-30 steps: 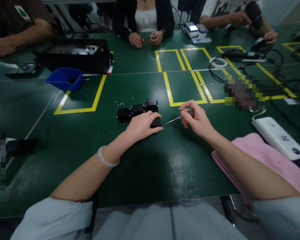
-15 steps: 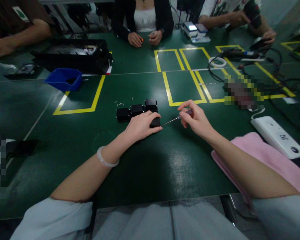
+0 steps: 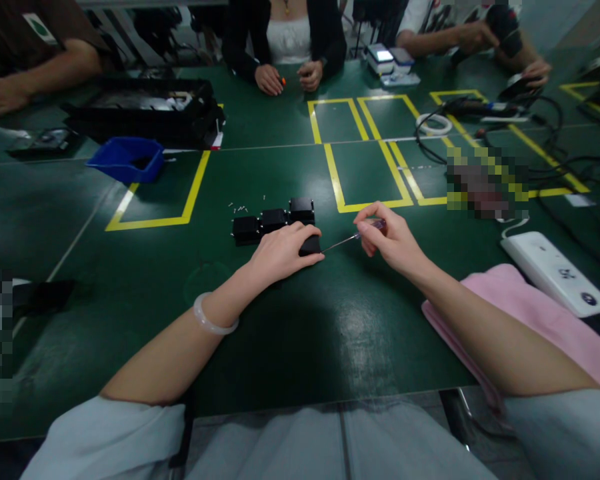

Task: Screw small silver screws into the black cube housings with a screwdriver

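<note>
Fingers [image 3: 307,233] of the left hand [image 3: 280,255] were curled down over a small black box [image 3: 311,247], holding it flat on the green counter [image 3: 300,333]. On the right hand [image 3: 393,243] the fingers were pinched shut on a slim screwdriver [image 3: 360,235], tip touching that box's right edge. Three like boxes [image 3: 273,219] stood in a row just behind; loose screws [image 3: 240,208] lay near them

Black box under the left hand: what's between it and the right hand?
Only the thin shaft of the screwdriver in the right hand, over bare table; head view.
</note>
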Motion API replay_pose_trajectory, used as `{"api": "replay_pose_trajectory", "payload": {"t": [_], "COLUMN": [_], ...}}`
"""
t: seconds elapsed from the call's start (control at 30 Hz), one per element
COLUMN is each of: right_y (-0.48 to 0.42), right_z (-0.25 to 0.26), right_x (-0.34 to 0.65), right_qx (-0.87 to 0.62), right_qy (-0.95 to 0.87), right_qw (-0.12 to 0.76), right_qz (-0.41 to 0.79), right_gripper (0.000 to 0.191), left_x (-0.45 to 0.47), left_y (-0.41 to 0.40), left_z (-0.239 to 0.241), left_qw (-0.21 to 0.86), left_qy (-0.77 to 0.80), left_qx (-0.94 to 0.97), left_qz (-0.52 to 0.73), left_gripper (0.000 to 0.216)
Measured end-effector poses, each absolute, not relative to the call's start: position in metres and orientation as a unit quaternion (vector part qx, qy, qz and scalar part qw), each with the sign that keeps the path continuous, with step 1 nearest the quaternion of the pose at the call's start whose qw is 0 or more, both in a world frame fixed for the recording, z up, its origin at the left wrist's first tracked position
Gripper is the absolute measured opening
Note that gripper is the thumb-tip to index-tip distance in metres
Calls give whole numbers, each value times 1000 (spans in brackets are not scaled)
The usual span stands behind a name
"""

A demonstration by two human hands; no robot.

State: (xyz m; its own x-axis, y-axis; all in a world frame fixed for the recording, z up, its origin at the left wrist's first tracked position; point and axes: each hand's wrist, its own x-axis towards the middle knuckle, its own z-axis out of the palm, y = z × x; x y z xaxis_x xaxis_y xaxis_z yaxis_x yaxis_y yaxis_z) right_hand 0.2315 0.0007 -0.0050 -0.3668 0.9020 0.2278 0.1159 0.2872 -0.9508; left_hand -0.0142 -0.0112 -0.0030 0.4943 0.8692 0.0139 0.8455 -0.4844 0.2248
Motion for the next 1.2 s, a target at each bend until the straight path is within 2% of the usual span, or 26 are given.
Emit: {"api": "replay_pose_trajectory", "payload": {"t": [0.13, 0.27, 0.53, 0.67, 0.93, 1.07, 1.2], "right_y": [1, 0, 0, -1, 0, -1, -2], "right_z": [-3, -3, -3, -3, -3, -3, -4], "right_x": [232, 231, 231, 231, 231, 231, 231], "right_qx": [-389, -368, -385, -372, -377, -365, -357], "right_qy": [-694, -689, -691, -689, -690, -690, -681], "right_qw": [403, 421, 403, 419, 406, 417, 428], "right_qz": [453, 461, 461, 461, 466, 466, 474], "right_gripper": [18, 12, 21, 15, 22, 17, 19], "left_x": [-14, -13, -13, -13, -13, -14, -14], "left_y": [-11, -11, -11, -11, -12, -11, -12], "left_z": [-2, -2, -2, -2, -2, -2, -1], "left_qw": [98, 97, 95, 93, 96, 97, 101], "left_qy": [498, 499, 501, 500, 498, 499, 500], "left_qx": [860, 859, 858, 859, 860, 859, 858], "left_qz": [63, 60, 61, 60, 60, 58, 57], "left_gripper": [47, 47, 47, 46, 47, 47, 47]}}
